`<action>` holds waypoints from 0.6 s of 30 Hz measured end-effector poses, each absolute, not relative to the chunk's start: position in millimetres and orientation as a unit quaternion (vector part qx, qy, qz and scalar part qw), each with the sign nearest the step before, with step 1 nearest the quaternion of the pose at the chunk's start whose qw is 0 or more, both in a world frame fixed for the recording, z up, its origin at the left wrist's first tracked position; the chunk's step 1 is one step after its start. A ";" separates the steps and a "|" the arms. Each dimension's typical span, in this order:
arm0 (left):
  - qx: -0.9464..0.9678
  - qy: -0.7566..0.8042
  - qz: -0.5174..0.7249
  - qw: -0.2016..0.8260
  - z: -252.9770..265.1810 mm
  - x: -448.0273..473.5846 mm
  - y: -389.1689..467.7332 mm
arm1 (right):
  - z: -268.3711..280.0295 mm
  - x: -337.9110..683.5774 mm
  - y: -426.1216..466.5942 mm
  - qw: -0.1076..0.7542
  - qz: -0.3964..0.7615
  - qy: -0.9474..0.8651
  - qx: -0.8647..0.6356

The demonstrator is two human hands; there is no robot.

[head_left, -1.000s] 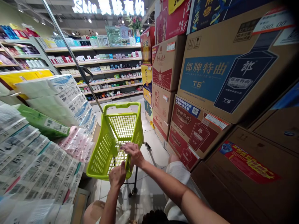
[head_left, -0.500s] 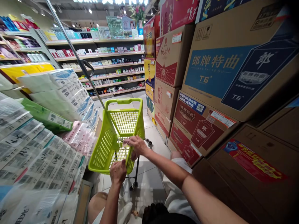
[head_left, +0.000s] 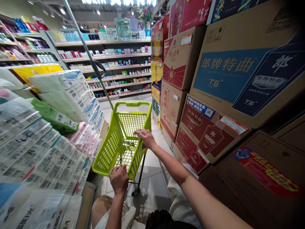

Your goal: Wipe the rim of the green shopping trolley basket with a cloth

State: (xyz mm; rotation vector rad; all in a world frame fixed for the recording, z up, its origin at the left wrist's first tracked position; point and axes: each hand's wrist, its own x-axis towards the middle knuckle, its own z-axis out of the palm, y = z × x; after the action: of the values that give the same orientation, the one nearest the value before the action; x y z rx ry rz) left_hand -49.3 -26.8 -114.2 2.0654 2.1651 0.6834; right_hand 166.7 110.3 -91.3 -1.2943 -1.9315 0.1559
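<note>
A lime-green shopping cart basket point(head_left: 105, 160) with slotted sides stands in front of me on dark metal legs. Nothing is seen lying inside it. My left hand point(head_left: 118, 178) is closed over the near rim, close to the front corner. On the right-hand rim, farther forward, my right hand point(head_left: 146, 138) is bent over the edge with its fingers drawn together. A small pinkish patch shows at its fingertips, and I cannot make out whether it is a held thing or a finger.
Packs of tissue paper point(head_left: 77, 92) are stacked close on the left. Tall piles of cardboard cartons point(head_left: 183, 60) line the right. A metal pole point(head_left: 79, 31) slants down behind the cart. Goods fill the shelves point(head_left: 109, 66) ahead, beyond the tiled floor point(head_left: 153, 176).
My right hand has slid forward along the right rim, away from me. The left hand stays at the near rim. The whole view has shifted slightly, the scene moving to the right.
</note>
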 end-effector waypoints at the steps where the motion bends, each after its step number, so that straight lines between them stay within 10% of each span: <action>1: 0.674 0.702 0.227 0.041 -114.3 -49.4 -26.4 | -91.0 164.2 112.0 0.413 0.062 -0.739 -0.530; 18: 0.659 0.668 0.342 0.057 -128.5 -33.0 -29.2 | -111.6 139.4 25.6 0.390 0.058 -0.814 -0.426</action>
State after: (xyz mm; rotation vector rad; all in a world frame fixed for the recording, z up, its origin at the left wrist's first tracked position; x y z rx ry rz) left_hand -33.0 -29.2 -128.5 1.9976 2.0258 1.0359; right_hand 139.4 25.6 -111.6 -1.0828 -2.0695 0.1483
